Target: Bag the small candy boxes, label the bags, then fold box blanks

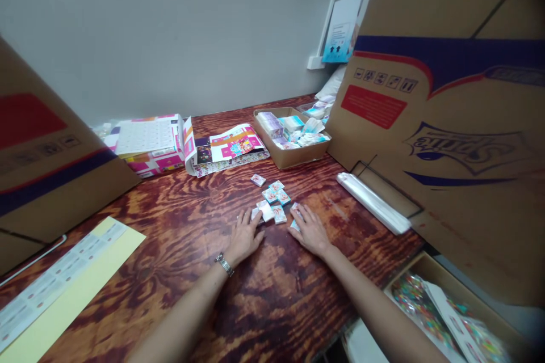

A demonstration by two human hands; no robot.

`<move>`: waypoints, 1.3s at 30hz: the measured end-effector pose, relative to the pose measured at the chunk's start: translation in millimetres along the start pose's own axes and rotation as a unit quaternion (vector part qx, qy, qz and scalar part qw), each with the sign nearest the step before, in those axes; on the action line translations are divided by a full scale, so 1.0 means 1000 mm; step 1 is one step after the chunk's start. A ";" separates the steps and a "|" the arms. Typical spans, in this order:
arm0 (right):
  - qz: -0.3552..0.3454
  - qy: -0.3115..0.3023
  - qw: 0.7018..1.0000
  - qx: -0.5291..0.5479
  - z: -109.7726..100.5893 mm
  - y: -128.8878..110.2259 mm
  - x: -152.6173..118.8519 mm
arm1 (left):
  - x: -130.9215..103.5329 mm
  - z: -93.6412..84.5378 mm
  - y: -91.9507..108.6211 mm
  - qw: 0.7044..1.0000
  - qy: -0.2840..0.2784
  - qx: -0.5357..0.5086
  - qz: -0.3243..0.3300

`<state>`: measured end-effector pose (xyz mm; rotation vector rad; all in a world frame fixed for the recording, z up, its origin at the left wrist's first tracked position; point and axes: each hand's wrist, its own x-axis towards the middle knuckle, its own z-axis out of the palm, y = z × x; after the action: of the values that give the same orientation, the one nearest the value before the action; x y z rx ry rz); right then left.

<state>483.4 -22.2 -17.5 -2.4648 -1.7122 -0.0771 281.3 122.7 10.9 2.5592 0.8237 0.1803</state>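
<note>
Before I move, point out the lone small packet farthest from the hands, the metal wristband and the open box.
Lone small packet (258,180): head view, middle of its top face.
Metal wristband (224,264): head view, its links.
Open box (300,157): head view, its near wall.

A packing corner, in a small workshop or stockroom, is suggested. A stained wood table is flanked by two big cartons, printed with handling marks. On it, small packs are spread, and more are held in an open tray. Printed sheets are laid at the left, a wrapped box is set near the wall, and clear sleeves are stacked at the right — below them, bagged bright pieces are kept in a bin. The wall is left plain, crossed only by trunking.
</note>
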 end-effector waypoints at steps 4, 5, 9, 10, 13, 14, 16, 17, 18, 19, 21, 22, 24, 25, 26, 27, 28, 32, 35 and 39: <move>0.043 0.012 0.999 -0.029 -0.010 0.002 0.002 | -0.011 0.002 -0.003 0.996 0.037 -0.067 0.042; 0.035 0.021 0.999 -0.029 -0.013 -0.003 0.005 | -0.015 0.003 -0.003 0.994 0.053 -0.089 0.042; -0.060 0.043 0.997 -0.010 -0.020 -0.036 0.020 | -0.032 0.006 -0.006 0.984 0.109 -0.138 0.016; -0.080 0.036 0.996 -0.009 -0.020 -0.043 0.023 | -0.038 0.008 -0.009 0.984 0.117 -0.135 0.014; -0.102 -0.001 0.995 -0.021 -0.013 -0.052 0.029 | -0.057 0.015 -0.024 0.986 0.131 -0.104 0.021; -0.103 -0.008 0.994 -0.027 -0.010 -0.050 0.028 | -0.064 0.017 -0.030 0.986 0.133 -0.092 0.027; -0.104 -0.005 0.994 -0.038 -0.005 -0.042 0.024 | -0.073 0.021 -0.037 0.988 0.130 -0.075 0.037; -0.107 0.001 0.993 -0.041 -0.003 -0.035 0.020 | -0.076 0.022 -0.039 0.989 0.125 -0.068 0.040; -0.109 0.007 0.993 -0.043 -0.002 -0.028 0.017 | -0.076 0.022 -0.038 0.990 0.122 -0.063 0.042; -0.104 0.013 0.994 -0.043 -0.002 -0.020 0.014 | -0.075 0.022 -0.035 0.990 0.116 -0.060 0.044; -0.072 0.026 0.996 -0.040 -0.004 -0.003 0.010 | -0.065 0.021 -0.025 0.992 0.096 -0.058 0.051; -0.048 0.035 0.997 -0.040 -0.006 0.004 0.009 | -0.057 0.021 -0.019 0.993 0.082 -0.060 0.059; 0.003 0.054 0.998 -0.042 -0.011 0.017 0.009 | -0.038 0.022 -0.004 0.993 0.052 -0.066 0.081; 0.022 0.063 0.997 -0.045 -0.014 0.021 0.011 | -0.027 0.023 0.004 0.992 0.038 -0.069 0.096; 0.034 0.070 0.996 -0.048 -0.017 0.024 0.015 | -0.016 0.025 0.012 0.991 0.026 -0.074 0.110; 0.043 0.076 0.995 -0.049 -0.019 0.025 0.020 | -0.004 0.028 0.020 0.989 0.016 -0.077 0.125; 0.045 0.080 0.995 -0.048 -0.021 0.023 0.027 | 0.006 0.032 0.028 0.987 0.008 -0.081 0.138; -0.013 0.070 0.997 -0.031 -0.025 -0.003 0.074 | 0.033 0.042 0.055 0.980 -0.005 -0.083 0.181; -0.059 0.061 0.996 -0.014 -0.024 -0.038 0.118 | 0.026 0.047 0.061 0.976 0.024 -0.078 0.203; -0.117 -0.010 0.993 -0.006 -0.017 -0.072 0.163 | -0.003 0.053 0.043 0.979 0.049 -0.066 0.189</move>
<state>474.3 151.0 25.6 -2.2690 -2.0072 -0.0861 314.9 69.9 -16.5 2.5711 0.3362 0.4658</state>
